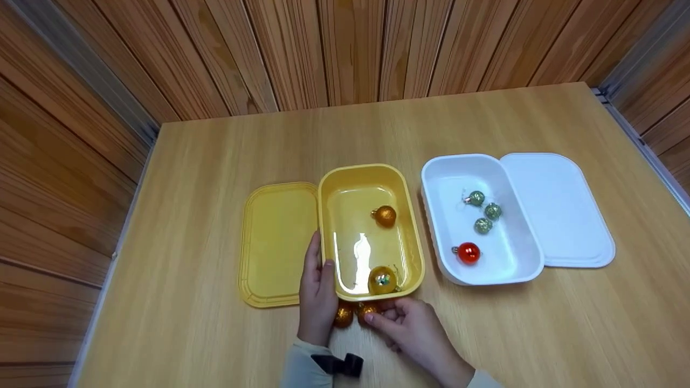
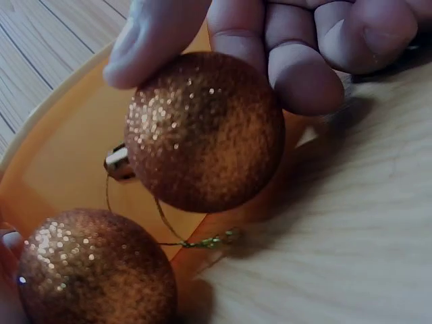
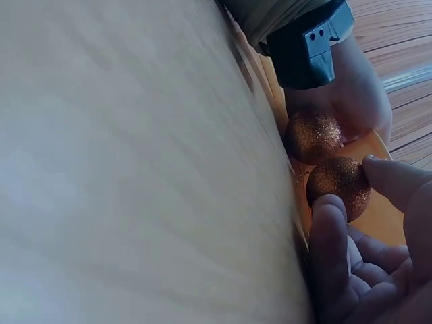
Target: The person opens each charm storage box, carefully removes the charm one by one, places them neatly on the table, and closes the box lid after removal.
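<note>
The right hand [image 1: 415, 330], at five o'clock of the yellow box [image 1: 350, 215], pinches an orange glitter ball [image 2: 206, 135] between thumb and fingers, just outside the box's six o'clock wall; the left wrist view shows its metallic cap and a thread. A second glitter ball [image 1: 343, 315] sits just beside it toward nine o'clock, near the left wrist with its black strap [image 1: 337, 365]. The left hand [image 1: 318, 293] holds the box wall at eight o'clock, fingers along the outside, thumb at the rim.

Inside the yellow box, another glitter ball [image 1: 385, 216] lies toward two o'clock and a clear gold bauble [image 1: 381, 279] between five and six. The yellow lid [image 1: 277, 242] lies on the tabletop [image 1: 178, 280] at nine o'clock. At three o'clock stands the white box [image 1: 444, 199] with three green balls [image 1: 492, 211] near its middle and a red bauble [image 1: 469, 253] toward seven; the white lid [image 1: 563, 210] is at its three o'clock side.
</note>
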Demonstrator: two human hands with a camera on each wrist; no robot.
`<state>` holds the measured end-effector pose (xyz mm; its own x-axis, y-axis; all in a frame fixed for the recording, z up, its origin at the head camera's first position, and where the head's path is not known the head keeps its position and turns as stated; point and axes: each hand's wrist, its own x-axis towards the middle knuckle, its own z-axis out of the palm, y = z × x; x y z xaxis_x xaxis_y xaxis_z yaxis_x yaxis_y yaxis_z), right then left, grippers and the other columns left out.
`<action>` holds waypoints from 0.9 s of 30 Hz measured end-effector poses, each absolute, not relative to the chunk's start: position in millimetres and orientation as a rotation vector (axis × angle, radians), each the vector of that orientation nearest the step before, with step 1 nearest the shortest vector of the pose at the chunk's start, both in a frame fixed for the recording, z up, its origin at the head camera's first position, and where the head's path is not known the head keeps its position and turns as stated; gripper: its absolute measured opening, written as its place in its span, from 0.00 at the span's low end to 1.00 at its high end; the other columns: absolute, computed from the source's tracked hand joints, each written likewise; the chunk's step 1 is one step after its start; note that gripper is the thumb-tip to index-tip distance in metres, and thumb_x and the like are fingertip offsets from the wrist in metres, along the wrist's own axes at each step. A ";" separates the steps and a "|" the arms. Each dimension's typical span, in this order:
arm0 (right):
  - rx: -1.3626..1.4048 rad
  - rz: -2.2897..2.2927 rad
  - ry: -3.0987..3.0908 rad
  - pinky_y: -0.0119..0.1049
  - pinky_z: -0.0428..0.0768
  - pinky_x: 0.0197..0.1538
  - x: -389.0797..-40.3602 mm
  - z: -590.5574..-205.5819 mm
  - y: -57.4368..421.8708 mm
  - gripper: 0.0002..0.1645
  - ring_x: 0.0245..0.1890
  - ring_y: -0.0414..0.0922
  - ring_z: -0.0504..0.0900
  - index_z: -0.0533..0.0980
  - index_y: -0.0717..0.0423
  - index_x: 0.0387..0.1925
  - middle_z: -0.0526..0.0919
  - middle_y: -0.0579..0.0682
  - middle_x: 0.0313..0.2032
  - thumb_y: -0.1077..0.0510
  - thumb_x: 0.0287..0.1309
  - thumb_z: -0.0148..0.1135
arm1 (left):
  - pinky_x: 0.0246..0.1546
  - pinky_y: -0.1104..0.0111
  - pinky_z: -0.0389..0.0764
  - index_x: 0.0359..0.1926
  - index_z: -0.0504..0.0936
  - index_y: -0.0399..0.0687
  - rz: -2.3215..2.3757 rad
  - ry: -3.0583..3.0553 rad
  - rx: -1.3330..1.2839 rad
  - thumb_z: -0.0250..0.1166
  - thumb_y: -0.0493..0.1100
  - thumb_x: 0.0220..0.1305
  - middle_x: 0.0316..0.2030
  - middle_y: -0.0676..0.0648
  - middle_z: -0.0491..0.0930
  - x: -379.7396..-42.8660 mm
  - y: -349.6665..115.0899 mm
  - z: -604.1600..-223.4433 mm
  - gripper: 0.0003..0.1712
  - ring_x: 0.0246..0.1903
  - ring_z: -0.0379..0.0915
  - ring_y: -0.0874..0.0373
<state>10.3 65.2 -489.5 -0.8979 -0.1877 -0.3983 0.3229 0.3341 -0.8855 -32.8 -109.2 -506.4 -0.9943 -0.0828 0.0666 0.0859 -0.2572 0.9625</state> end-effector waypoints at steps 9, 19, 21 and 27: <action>0.049 -1.536 2.291 0.31 0.75 0.19 9.5 -490.6 58.0 0.20 0.17 0.39 0.76 0.84 0.52 0.33 0.81 0.43 0.19 0.39 0.57 0.71 | 0.67 0.57 0.69 0.79 0.49 0.44 -2.350 -1.874 0.029 0.45 0.34 0.78 0.78 0.44 0.51 -32.5 -111.5 -506.2 0.33 0.72 0.59 0.46; 0.068 -1.596 2.290 0.32 0.80 0.23 24.2 -482.3 73.0 0.22 0.21 0.40 0.78 0.82 0.57 0.48 0.82 0.45 0.27 0.47 0.60 0.71 | 0.71 0.61 0.62 0.79 0.50 0.43 -2.315 -1.918 0.067 0.45 0.34 0.78 0.78 0.45 0.50 -32.1 -109.9 -508.1 0.33 0.75 0.51 0.51; 0.084 -1.635 2.277 0.32 0.81 0.24 29.1 -477.6 78.1 0.21 0.22 0.40 0.78 0.81 0.60 0.50 0.82 0.46 0.29 0.50 0.60 0.70 | 0.71 0.62 0.62 0.79 0.50 0.44 -2.317 -1.929 0.080 0.46 0.35 0.78 0.78 0.46 0.51 -32.5 -109.1 -507.7 0.33 0.75 0.51 0.52; 0.051 -1.722 2.289 0.33 0.83 0.28 30.8 -450.4 89.1 0.15 0.25 0.41 0.80 0.81 0.61 0.46 0.84 0.49 0.32 0.56 0.61 0.69 | 0.70 0.63 0.63 0.79 0.49 0.42 -2.333 -1.908 0.048 0.45 0.34 0.78 0.78 0.45 0.50 -34.6 -107.1 -506.5 0.33 0.75 0.50 0.51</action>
